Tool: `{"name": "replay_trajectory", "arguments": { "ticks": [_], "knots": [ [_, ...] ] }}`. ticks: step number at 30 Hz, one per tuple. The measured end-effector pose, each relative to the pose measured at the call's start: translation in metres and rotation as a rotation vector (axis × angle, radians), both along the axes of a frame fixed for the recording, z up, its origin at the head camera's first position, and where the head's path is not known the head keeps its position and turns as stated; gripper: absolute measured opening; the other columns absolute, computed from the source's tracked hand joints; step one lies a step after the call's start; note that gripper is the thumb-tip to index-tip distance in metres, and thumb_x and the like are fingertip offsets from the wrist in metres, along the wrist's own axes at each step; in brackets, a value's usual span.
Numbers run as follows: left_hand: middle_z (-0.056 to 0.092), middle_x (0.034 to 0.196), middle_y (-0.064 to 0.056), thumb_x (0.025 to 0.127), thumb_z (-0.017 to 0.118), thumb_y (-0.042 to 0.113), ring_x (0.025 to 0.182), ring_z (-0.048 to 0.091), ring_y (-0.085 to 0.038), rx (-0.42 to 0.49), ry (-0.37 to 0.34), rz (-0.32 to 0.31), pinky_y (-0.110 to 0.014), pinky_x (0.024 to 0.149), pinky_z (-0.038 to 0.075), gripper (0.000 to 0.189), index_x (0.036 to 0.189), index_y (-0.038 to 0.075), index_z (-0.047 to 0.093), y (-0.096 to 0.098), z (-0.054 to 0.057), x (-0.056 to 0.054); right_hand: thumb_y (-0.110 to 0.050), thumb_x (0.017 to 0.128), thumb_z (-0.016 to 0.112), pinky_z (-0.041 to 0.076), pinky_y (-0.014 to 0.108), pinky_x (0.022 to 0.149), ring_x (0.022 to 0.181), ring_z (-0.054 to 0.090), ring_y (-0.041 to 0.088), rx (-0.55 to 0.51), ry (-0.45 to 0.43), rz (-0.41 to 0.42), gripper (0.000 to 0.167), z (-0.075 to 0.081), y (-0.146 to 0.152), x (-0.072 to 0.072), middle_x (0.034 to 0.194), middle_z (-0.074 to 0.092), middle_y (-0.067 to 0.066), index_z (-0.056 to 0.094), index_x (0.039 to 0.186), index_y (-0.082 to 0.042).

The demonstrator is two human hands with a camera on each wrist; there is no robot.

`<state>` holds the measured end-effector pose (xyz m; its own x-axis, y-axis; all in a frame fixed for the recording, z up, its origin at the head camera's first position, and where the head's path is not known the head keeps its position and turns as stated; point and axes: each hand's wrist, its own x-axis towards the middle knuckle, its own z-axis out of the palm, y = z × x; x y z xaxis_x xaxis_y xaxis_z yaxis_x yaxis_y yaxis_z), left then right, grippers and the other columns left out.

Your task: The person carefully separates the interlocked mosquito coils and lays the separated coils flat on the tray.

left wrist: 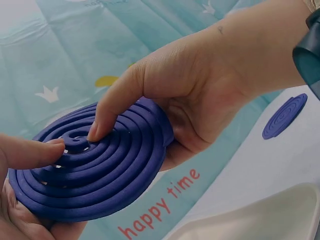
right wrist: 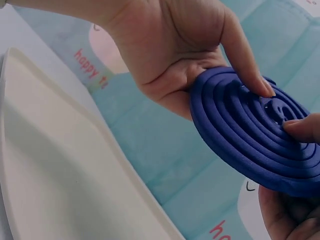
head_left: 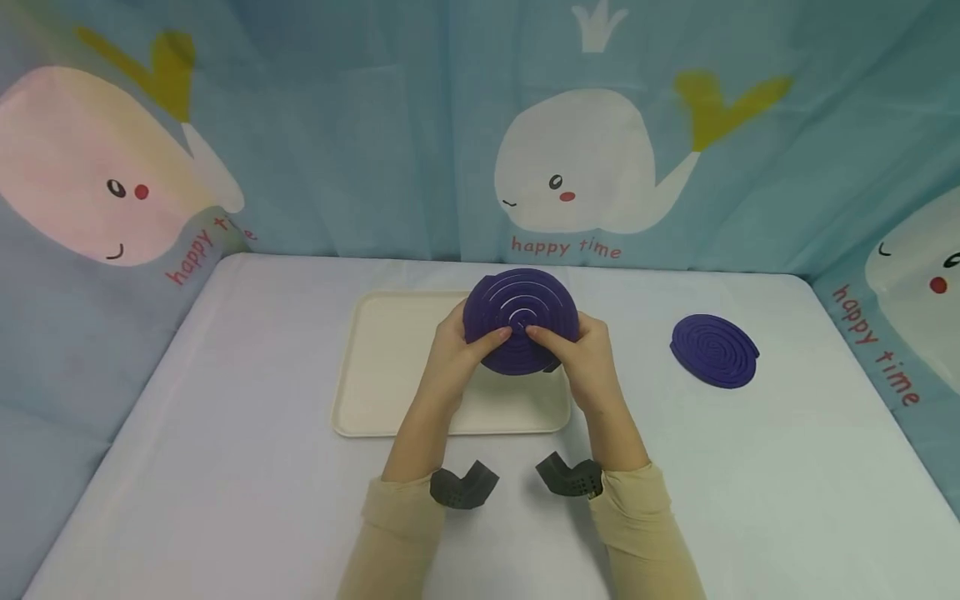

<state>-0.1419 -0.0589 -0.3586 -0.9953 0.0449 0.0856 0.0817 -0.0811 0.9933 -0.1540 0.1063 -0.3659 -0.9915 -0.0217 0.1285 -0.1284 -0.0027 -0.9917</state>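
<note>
- purple coil (head_left: 521,342), wound in a flat spiral, is up in both hands near centre frame, overlapping the cream tray (head_left: 390,367) behind!
- left hand (head_left: 459,346) and right hand (head_left: 590,350) pinch opposite sides, closed to its thickness: thumbs on top by the middle, fingers underneath, probably supporting those gappy inner rings.
- over at right of frame, a second coil (head_left: 715,351) lies flat, apart from the hands.
- and the writing: red "happy time" lettering (head_left: 566,247) repeats across the blue curtain (head_left: 420,150); no brand readable.
</note>
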Motion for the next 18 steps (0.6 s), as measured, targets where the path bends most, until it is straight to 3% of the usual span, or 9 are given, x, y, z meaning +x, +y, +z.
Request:
{"name": "replay_trajectory", "arguments": {
  "ticks": [7, 10, 15, 18],
  "knots": [
    [0.056, 0.125, -0.021, 0.09, 0.06, 0.004, 0.111, 0.058, -0.029, 0.069, -0.022, -0.039, -0.037, 0.094, 0.048, 0.046, 0.133, -0.003, 0.047, -0.002, 0.005, -0.002, 0.0, 0.078, 0.071, 0.055, 0.028, 0.073, 0.081, 0.065, 0.017, -0.038, 0.003, 0.006, 0.028, 0.006, 0.0, -0.003, 0.089, 0.069, 0.004, 0.064, 0.103, 0.012],
    [0.058, 0.122, -0.023, 0.093, 0.056, 0.006, 0.102, 0.063, -0.028, 0.11, -0.044, -0.066, -0.036, 0.085, 0.053, 0.043, 0.133, -0.002, 0.046, -0.004, 0.006, 0.0, 0.003, 0.079, 0.069, 0.054, 0.028, 0.075, 0.083, 0.065, 0.017, -0.113, -0.018, 0.029, 0.021, 0.007, 0.002, -0.002, 0.088, 0.069, 0.002, 0.067, 0.1, 0.006],
    [0.058, 0.121, -0.026, 0.093, 0.054, 0.006, 0.096, 0.065, -0.021, 0.134, -0.045, -0.119, -0.034, 0.082, 0.055, 0.044, 0.135, -0.004, 0.044, -0.006, 0.011, 0.004, 0.009, 0.081, 0.057, 0.053, 0.028, 0.079, 0.088, 0.065, 0.017, -0.37, -0.106, 0.16, 0.027, 0.007, 0.007, 0.002, 0.094, 0.069, 0.004, 0.07, 0.095, -0.01],
    [0.058, 0.12, -0.027, 0.094, 0.053, 0.006, 0.093, 0.065, -0.018, 0.139, -0.029, -0.135, -0.034, 0.081, 0.055, 0.043, 0.134, -0.005, 0.044, -0.008, 0.014, 0.005, 0.008, 0.082, 0.052, 0.053, 0.028, 0.081, 0.091, 0.064, 0.017, -0.439, -0.125, 0.262, 0.031, 0.008, 0.01, 0.003, 0.099, 0.068, 0.005, 0.069, 0.099, -0.012]
  ]
}}
